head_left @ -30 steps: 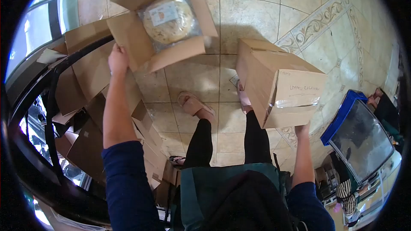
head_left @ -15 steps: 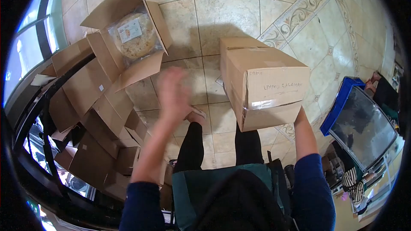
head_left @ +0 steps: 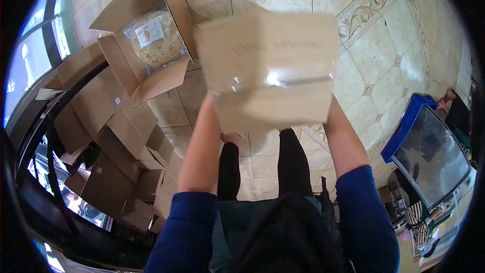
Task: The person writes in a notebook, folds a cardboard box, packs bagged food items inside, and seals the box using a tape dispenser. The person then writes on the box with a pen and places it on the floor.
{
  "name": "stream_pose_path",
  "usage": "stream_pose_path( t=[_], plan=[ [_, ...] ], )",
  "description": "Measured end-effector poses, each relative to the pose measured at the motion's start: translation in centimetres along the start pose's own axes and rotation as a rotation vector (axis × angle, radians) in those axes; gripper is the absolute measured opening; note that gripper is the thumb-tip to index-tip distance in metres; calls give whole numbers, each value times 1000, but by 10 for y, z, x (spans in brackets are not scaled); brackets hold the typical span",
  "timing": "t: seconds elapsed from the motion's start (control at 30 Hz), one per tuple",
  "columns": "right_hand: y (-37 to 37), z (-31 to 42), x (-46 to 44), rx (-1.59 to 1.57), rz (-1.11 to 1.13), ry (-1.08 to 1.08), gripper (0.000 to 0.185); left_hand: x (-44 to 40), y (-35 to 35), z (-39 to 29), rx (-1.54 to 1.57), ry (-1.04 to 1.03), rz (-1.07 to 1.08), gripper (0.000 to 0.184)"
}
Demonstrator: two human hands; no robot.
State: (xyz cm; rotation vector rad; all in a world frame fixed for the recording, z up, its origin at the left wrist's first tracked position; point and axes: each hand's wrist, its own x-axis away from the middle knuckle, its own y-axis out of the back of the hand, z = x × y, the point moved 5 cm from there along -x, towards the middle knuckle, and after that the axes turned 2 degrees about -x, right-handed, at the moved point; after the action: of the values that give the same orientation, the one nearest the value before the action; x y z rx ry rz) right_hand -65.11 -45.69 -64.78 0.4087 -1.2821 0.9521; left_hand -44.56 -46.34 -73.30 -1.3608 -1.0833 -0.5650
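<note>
A taped cardboard box [head_left: 268, 73] is held up in front of me over the floor, slightly blurred, its marked side facing me. Clear tape shines across its middle. My left hand [head_left: 211, 100] is at the box's left side, with the fingers hidden behind the cardboard. On the opposite side, my right hand [head_left: 331, 112] grips the box, and its fingers are out of sight too. To the left, an open cardboard box [head_left: 120, 60] holds flat round breads [head_left: 157, 44] in clear plastic with a white label.
Several opened, empty-looking cartons [head_left: 103, 96] are heaped at the left beside a black metal frame [head_left: 30, 156]. A blue-edged case with a glass top [head_left: 429, 146] stands at the right. Patterned tiles [head_left: 374, 60] cover the floor.
My left hand has come across from the open air to the box's left side. The box has moved up and left, turning its marked face toward me.
</note>
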Motion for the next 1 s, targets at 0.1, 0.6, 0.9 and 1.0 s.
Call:
stream_pose_path(
  t=[0.1, 0.6, 0.9, 1.0],
  plan=[
    [-51, 34, -29, -9, 63, 10, 59, 9, 29, -61, 36, -133, 9, 59],
    [-111, 89, -24, -86, 153, 368, 49, 65, -2, -170, -330, -644, 49, 41],
    [75, 38, 37, 142, -15, 460, 42, 70, -138, -35, -202, -15, 10, 80],
    [136, 47, 29, 116, -19, 584, 40, 28, -134, -23, -289, -165, 65, 76]
  ],
)
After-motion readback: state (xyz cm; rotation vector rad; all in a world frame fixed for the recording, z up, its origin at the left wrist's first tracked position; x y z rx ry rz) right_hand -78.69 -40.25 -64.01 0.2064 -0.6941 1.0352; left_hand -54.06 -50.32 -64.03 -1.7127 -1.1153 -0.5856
